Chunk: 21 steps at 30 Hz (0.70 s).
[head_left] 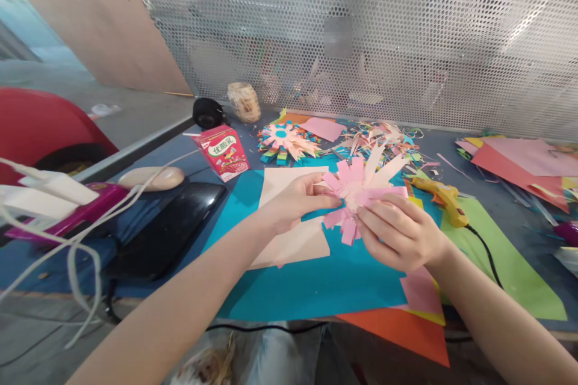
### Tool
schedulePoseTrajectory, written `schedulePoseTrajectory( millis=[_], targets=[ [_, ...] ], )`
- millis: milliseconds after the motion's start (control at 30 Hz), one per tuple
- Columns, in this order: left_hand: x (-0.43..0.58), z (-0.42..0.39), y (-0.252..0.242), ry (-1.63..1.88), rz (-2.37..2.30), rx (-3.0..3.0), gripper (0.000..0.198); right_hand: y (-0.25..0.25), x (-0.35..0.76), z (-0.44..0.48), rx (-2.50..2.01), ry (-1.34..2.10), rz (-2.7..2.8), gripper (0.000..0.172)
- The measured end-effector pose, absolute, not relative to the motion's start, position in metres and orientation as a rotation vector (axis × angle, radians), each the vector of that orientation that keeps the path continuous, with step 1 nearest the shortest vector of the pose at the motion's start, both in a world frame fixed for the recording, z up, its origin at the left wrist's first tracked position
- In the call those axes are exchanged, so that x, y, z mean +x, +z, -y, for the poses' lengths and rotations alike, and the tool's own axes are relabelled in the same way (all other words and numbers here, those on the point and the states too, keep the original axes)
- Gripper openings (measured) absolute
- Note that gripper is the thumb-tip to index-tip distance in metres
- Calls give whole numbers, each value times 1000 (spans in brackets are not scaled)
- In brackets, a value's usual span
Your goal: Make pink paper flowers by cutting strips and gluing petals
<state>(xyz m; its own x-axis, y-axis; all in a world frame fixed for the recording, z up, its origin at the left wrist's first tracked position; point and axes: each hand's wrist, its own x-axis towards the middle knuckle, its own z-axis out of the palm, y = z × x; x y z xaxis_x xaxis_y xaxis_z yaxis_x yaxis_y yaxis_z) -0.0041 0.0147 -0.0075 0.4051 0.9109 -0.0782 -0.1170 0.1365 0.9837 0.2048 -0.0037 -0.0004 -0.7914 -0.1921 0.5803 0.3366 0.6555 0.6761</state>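
Observation:
Both hands hold up a pink paper flower (pixel 350 183) made of looped and straight strips round a pale centre. My left hand (pixel 307 198) pinches its left edge between thumb and fingers. On the other side, my right hand (pixel 397 228) is closed on the flower's lower right, with a pink strip lying over the fingertips. Below the flower lies a large blue sheet (pixel 316 295) with pale pink sheets (pixel 289 246) on top. A finished-looking multicoloured paper flower (pixel 284 138) rests farther back.
A yellow glue gun (pixel 445 195) lies right, on a green sheet (pixel 519 258). Paper scraps (pixel 379 135) are heaped behind. Leftward are a red drink carton (pixel 223 153), a black phone-like slab (pixel 167 231), and a purple power strip (pixel 90 216) with white cables. A perforated metal panel (pixel 361 30) borders the back.

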Motion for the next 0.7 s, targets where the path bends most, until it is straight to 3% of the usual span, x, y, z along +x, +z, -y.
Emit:
schedulePoseTrajectory(
  millis=[500, 600, 700],
  targets=[
    [-1, -11, 2, 871, -1024, 974, 24, -4, 208, 0, -145, -1113, 2235, 10],
    [-4, -15, 4, 930, -946, 871, 26, -9, 209, -2, -278, -846, 2180, 12],
    [-7, -21, 0, 965, -912, 836, 33, -15, 205, -5, -552, -272, 1968, 19]
  ],
)
